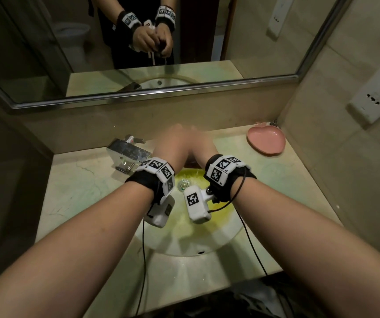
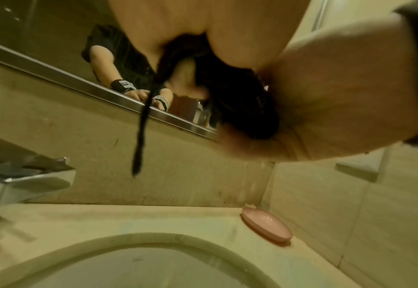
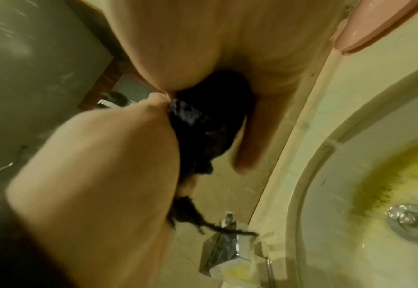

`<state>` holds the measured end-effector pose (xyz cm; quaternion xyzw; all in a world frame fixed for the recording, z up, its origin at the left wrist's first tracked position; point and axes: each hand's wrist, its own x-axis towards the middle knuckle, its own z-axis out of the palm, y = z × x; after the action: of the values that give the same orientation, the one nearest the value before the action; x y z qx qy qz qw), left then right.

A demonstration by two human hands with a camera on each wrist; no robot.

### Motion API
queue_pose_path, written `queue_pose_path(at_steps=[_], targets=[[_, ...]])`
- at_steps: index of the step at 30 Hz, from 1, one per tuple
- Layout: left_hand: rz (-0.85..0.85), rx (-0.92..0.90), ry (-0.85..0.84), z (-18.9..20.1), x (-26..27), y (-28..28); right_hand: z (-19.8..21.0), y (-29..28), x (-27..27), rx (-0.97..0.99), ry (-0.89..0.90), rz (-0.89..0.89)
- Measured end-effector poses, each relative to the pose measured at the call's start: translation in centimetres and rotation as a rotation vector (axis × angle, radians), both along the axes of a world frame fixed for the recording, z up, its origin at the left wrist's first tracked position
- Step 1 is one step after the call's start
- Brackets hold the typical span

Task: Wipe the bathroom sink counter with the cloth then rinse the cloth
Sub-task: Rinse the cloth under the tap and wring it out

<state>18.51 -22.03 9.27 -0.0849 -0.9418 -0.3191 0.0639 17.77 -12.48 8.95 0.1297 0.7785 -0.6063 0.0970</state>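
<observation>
Both hands' fingers clutch the dark cloth (image 3: pixel 207 124) above the sink (image 1: pixel 207 246), between faucet (image 1: pixel 127 153) and pink dish (image 1: pixel 266 140).

Both forearms reach forward and converge, wrists close together, each wearing a black band. The left hand (image 1: pixel 173 145) and right hand (image 1: pixel 201 145) press against each other, fingers curled inward in a tight grip on the dark cloth (image 2: pixel 237 101) bunched between the palms.
</observation>
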Motion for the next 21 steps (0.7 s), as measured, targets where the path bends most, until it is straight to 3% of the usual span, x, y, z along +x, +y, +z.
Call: queue_pose_path(at_steps=[4,6,12,16,18,21], targets=[[-0.001,0.158,0.017,0.8,-0.4,0.3,1.6,0.5,0.2,-0.435,-0.130,-0.021],[0.014,0.291,-0.056,1.7,-0.2,0.5,2.4,0.9,-0.1,-0.487,-0.064,-0.059],[0.179,0.860,-0.491,3.8,-1.1,0.2,3.1,0.9,-1.2,-0.229,0.238,-0.084],[0.070,1.070,-0.894,3.8,-1.1,-1.2,3.6,1.2,-0.9,-0.120,0.332,0.027],[0.033,1.172,-0.927,3.6,-1.4,-1.6,3.5,1.5,-0.6,-0.049,0.376,0.078],[0.165,1.177,-0.788,3.3,-2.2,-1.0,3.4,1.3,0.0,0.023,0.434,0.152]])
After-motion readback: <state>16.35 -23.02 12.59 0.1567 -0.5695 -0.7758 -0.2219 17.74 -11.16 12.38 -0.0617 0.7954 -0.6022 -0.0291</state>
